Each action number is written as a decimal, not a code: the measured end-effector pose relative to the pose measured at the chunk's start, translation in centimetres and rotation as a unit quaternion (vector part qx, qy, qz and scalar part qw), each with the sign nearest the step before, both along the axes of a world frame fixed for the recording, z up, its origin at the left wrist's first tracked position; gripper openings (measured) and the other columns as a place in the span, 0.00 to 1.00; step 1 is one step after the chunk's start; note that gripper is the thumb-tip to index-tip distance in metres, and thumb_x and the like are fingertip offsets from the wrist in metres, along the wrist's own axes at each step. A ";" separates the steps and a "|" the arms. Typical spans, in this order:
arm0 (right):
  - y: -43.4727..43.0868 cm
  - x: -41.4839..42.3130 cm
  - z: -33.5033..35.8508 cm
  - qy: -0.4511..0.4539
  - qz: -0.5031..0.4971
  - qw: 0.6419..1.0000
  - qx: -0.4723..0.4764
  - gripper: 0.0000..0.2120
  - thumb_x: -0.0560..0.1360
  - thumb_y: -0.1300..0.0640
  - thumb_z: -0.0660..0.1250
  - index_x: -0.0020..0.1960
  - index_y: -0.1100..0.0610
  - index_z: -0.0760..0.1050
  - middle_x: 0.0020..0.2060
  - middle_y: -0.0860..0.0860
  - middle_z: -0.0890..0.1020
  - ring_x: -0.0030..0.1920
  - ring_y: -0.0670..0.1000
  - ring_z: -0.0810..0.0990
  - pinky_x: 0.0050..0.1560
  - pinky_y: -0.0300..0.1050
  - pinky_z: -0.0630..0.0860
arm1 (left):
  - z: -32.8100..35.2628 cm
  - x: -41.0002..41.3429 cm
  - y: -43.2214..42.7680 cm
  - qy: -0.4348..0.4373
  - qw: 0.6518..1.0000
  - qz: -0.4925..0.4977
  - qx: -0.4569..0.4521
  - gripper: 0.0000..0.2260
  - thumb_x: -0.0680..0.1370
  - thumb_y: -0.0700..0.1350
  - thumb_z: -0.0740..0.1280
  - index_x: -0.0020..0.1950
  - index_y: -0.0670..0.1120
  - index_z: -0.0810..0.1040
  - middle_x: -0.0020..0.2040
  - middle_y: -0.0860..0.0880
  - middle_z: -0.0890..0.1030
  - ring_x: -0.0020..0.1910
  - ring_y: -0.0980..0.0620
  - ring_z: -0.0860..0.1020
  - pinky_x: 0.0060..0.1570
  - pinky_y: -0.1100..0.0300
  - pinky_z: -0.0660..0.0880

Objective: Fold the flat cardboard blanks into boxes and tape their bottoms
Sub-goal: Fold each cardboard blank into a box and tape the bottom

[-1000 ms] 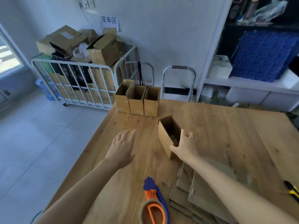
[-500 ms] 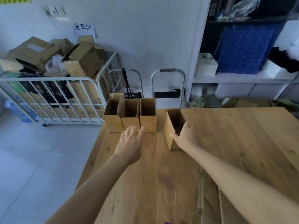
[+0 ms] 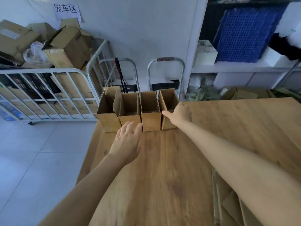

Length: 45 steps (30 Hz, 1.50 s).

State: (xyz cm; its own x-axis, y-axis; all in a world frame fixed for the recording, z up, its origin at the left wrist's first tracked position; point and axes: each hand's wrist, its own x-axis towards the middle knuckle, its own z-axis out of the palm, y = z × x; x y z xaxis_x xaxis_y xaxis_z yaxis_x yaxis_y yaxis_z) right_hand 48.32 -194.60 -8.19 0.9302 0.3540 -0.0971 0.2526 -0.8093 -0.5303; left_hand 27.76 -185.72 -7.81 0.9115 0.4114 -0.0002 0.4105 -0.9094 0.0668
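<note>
Now the end box (image 3: pixel 168 123), gripped at its near rim by the right hand (image 3: pixel 179 114) at the right end of the row of boxes (image 3: pixel 150 121), is best pressed flush against that row, which should be steadied by the left hand (image 3: pixel 128 141), its fingers straight and together, just in front.

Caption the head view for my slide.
Right hand holds the fourth box of a row at the table edge; left hand open.
</note>
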 end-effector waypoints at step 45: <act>-43.2 -5.1 0.4 0.212 -0.105 0.972 0.002 0.25 0.76 0.57 0.68 0.67 0.66 0.64 0.63 0.62 0.72 0.60 0.60 0.74 0.59 0.54 0.73 | -0.7 2.2 -32.6 0.068 0.950 0.079 -0.296 0.17 0.74 0.50 0.67 0.58 0.44 0.69 0.48 0.47 0.77 0.45 0.48 0.78 0.41 0.54 0.77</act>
State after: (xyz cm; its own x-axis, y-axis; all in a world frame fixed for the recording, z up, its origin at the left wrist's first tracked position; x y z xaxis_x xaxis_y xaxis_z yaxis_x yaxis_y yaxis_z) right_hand 43.17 -237.77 -7.82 0.8588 0.1609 -0.4865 -0.1603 -0.8174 -0.5533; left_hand 29.96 -218.31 -8.49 0.8133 0.4342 -0.3874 0.5802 -0.6558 0.4830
